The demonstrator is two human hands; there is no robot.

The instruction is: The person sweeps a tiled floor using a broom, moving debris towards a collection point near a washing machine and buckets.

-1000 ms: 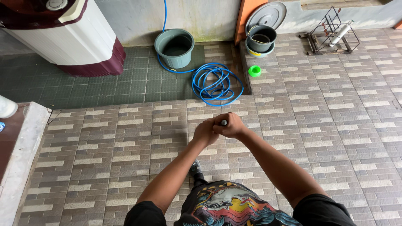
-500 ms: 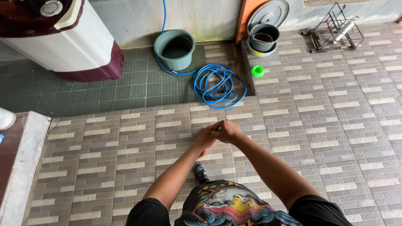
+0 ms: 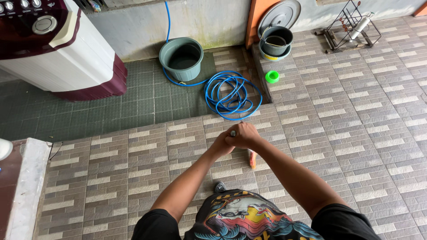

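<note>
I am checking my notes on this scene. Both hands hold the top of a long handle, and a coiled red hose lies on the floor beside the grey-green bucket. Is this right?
Not quite: the head view shows the coiled hose is blue, not red. The rest holds: the left hand and right hand clasp the top of the handle, and the hose lies beside the grey-green bucket.

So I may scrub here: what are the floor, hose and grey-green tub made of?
Floor: matt brick-pattern tiles, likely ceramic, grout lines visible. Hose: glossy blue flexible plastic or rubber, loosely coiled. Tub: smooth moulded plastic, seemingly, with a rolled rim.
</note>
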